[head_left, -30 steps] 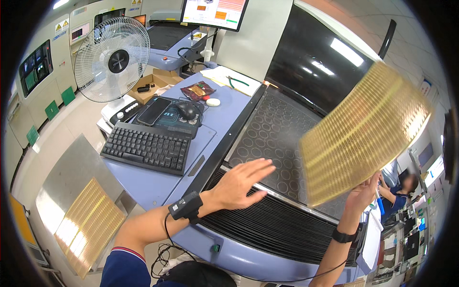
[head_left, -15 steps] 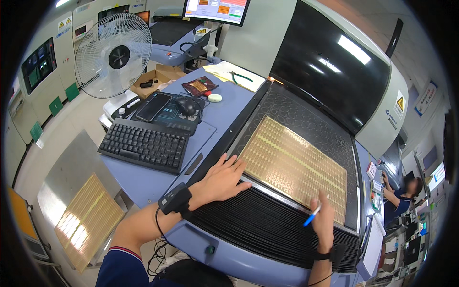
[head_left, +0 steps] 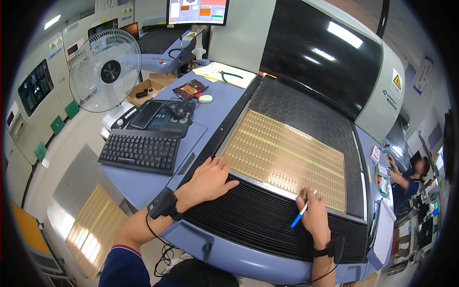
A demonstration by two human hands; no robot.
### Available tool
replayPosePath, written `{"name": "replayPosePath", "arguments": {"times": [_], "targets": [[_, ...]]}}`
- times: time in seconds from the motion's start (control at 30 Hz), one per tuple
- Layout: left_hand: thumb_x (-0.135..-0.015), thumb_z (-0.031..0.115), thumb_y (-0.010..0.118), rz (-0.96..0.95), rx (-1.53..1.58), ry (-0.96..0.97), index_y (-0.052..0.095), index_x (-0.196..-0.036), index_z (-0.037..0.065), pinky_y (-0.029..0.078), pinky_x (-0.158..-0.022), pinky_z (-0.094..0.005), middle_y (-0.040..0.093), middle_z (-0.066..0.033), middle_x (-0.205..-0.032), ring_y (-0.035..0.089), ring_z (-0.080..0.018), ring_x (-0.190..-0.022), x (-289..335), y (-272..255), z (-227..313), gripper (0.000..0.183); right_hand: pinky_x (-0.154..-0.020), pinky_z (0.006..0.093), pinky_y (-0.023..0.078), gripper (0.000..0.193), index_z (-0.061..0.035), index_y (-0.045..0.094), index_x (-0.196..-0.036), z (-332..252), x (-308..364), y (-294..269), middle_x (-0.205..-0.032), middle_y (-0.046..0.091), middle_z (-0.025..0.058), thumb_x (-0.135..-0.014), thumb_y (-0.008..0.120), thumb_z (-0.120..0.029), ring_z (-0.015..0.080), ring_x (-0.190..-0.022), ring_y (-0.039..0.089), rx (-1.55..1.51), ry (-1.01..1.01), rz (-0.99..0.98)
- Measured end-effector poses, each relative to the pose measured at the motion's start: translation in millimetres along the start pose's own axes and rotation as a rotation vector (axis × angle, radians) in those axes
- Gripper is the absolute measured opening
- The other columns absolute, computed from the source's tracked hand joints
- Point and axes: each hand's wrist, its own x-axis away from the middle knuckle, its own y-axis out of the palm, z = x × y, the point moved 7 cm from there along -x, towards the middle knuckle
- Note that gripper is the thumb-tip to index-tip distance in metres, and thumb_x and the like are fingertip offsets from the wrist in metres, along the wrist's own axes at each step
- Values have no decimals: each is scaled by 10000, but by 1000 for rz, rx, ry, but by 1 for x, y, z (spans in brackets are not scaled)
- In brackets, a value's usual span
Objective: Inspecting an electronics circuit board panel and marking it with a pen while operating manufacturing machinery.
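A gold-coloured patterned circuit panel (head_left: pixel 287 155) lies flat on the dark machine bed (head_left: pixel 306 111). At its near left corner is my left hand (head_left: pixel 204 184), palm down with fingers spread, fingertips at the panel's edge. My right hand (head_left: pixel 314 217) is at the near edge, right of the middle, its fingers curled. Held in it is a white pen with a blue end (head_left: pixel 297 219), the blue end pointing down toward me over the black ribbed cover (head_left: pixel 248 210). The right fingertips are close to the panel; whether they touch it I cannot tell.
Left of the bed are a keyboard (head_left: pixel 138 150), a phone (head_left: pixel 147 115), a mouse (head_left: pixel 177 110) and a fan (head_left: pixel 107 71). Green-handled pliers (head_left: pixel 231 75) lie on paper. Another gold panel (head_left: pixel 98 225) rests on a metal surface, lower left. A person (head_left: pixel 406 184) sits far right.
My right hand, blurred over the panel before, has come back to its near edge with the pen. My left hand stays at the near left corner. The whole view has shifted slightly.
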Motion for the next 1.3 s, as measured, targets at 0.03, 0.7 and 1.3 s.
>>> {"name": "replayPosePath", "arguments": {"times": [0.03, 0.7, 1.3], "targets": [[-968, 418, 596, 4, 29, 2, 499, -1340, -78, 378, -1120, -523, 557, -289, -1316, 539, -421, -1261, -1, -1, 1, 628, -955, 542, 432, 346, 0, 544, -1199, 11, -1, 3, -1134, 620, 256, -954, 630, -228, 491, -1111, 537, -10, 96, -44], [-906, 307, 693, 407, 152, -254, 522, -1350, -66, 386, -1111, -469, 557, -295, -1354, 498, -435, -1313, 95, -84, -37, 605, -978, 521, 454, 384, 21, 579, -1179, 9, 13, 3, -1110, 648, 240, -964, 624, -294, 463, -1109, 573, -19, -70, 52], [-907, 199, 691, 433, 395, -17, 751, -1035, 49, 556, -762, -355, 736, -164, -966, 717, -296, -879, 65, -74, -16, 206, -768, 439, 554, 429, 28, 597, -1255, -34, 2, -31, -893, 683, 276, -912, 705, -205, 441, -819, 678, -228, -146, 89]]}}
